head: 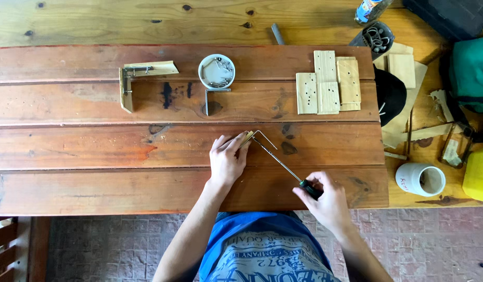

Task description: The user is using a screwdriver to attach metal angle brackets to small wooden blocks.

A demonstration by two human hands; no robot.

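On the wooden desk (pixel 95 146), the left hand (pixel 227 159) pins a small wood piece (pixel 246 139) with metal bracket (pixel 263 138), while the right hand (pixel 326 201), clenched on a screwdriver (pixel 284 166), angles its shaft up-left to that piece.

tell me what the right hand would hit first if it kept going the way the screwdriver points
Most likely the small wood piece with the metal bracket that the left hand steadies: the right hand aims the screwdriver up-left, its tip already at that piece.
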